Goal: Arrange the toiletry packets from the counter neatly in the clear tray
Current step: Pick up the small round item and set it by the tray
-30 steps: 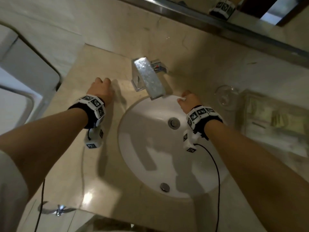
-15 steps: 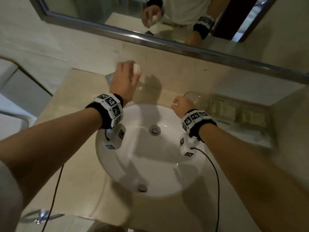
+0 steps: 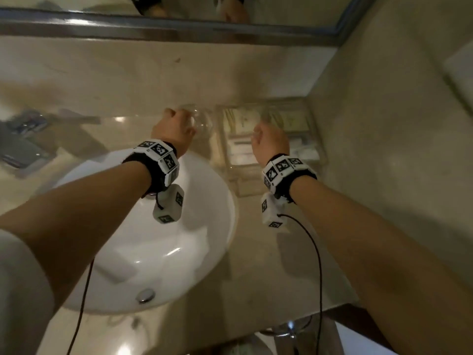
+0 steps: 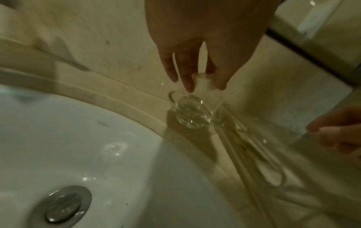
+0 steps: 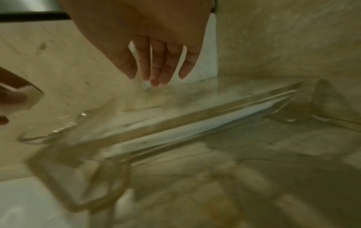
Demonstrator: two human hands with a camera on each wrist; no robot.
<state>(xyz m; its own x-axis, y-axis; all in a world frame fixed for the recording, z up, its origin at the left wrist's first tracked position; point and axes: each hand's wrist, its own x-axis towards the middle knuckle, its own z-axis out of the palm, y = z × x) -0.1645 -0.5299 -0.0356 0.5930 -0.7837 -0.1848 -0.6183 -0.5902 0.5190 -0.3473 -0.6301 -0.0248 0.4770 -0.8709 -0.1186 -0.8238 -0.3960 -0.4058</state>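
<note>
Surface: beige marble counter (image 3: 268, 265) with a white round sink (image 3: 158, 242) set in its left half; a mirror (image 3: 179, 3) runs along the back wall
Room: a side wall closes the counter's right edge
Tray: one clear tray (image 3: 317, 139) at the back right corner of the counter, just right of one drinking glass (image 3: 202, 119); blurred packets (image 3: 245, 119) lie inside it, too smeared to count
Left hand: the left hand (image 3: 174, 129) hangs above the glass near the counter's back edge, fingers pointing down, thumb and fingers pinching one small white packet (image 4: 204, 82)
Right hand: the right hand (image 3: 271, 142) is over the tray's middle, fingers (image 5: 156, 66) close together and pointing down; a small pale thing (image 5: 146, 84) shows at the fingertips, so it seems to pinch a second packet, though blur leaves that unsure
Count: two hands, one tray, one glass, one sink
</note>
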